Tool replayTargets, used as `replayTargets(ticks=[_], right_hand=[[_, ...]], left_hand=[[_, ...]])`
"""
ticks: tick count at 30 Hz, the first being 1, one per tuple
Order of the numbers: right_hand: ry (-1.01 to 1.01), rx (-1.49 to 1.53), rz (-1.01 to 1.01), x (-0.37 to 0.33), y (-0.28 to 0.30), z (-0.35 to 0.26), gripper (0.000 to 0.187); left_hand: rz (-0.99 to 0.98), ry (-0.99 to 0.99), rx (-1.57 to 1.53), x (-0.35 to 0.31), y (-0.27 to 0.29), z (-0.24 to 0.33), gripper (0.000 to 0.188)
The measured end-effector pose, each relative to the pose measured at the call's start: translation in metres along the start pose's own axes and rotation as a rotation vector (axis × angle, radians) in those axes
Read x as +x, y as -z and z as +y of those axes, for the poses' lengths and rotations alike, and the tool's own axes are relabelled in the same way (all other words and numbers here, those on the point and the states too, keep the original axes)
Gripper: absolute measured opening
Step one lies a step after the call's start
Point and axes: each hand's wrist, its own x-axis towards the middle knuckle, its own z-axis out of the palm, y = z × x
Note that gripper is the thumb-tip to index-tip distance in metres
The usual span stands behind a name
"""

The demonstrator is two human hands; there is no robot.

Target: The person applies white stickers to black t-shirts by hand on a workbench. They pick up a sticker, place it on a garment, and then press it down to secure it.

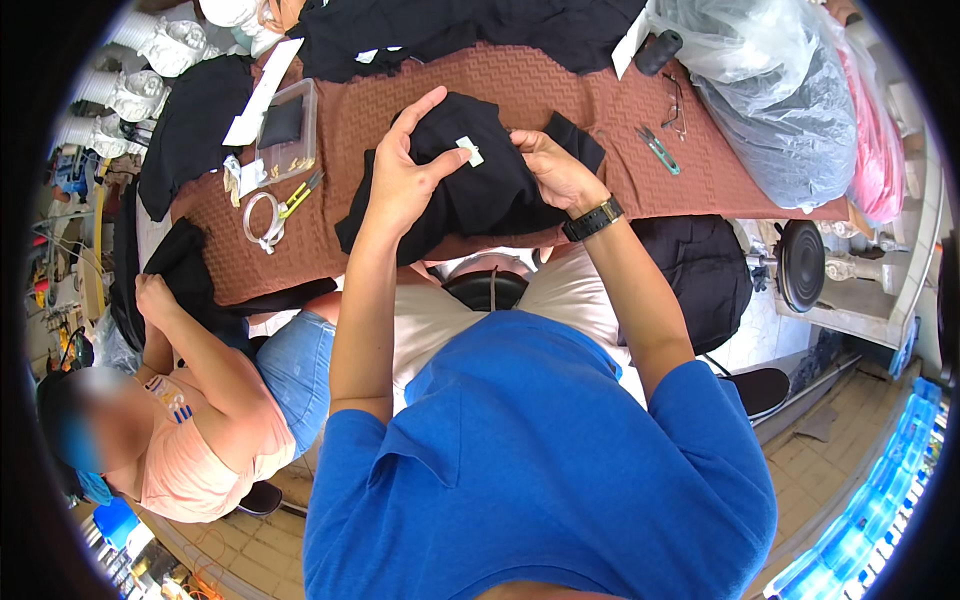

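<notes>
A bunched black garment (455, 205) lies at the near edge of the cloth-covered table, in front of me. A small pale label (469, 151) shows on its upper face. My left hand (405, 165) grips the garment, thumb tip against the label's left edge and forefinger stretched up along the fabric. At the garment's right side, my right hand (560, 175) has thumb and fingers drawn together in a pinch. What its fingertips hold is too small to make out. A dark watch (594, 219) is on my right wrist.
Thread snips (658, 150) and eyeglasses (676, 108) lie right, near a black thread spool (658, 52) and stuffed plastic bags (775, 110). Left are a clear tray (308, 130), yellow-handled snips (298, 197) and a white ring (262, 222). A co-worker (215, 420) sits at left.
</notes>
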Motion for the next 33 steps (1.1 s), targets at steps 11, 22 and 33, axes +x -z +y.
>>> replayTargets(ticks=[11,22,33], right_hand=[[0.001,0.009,-0.020,0.003,0.012,0.010,0.025],[-0.003,-0.058,0.123,-0.001,-0.017,-0.003,0.030],[0.486,-1.060,0.236,-0.005,-0.068,-0.031,0.021]], left_hand=[[0.008,0.107,-0.102,-0.002,-0.004,0.006,0.072],[0.058,0.168,-0.111,-0.001,-0.004,-0.003,0.072],[0.110,0.162,-0.112,0.001,-0.005,-0.006,0.073]])
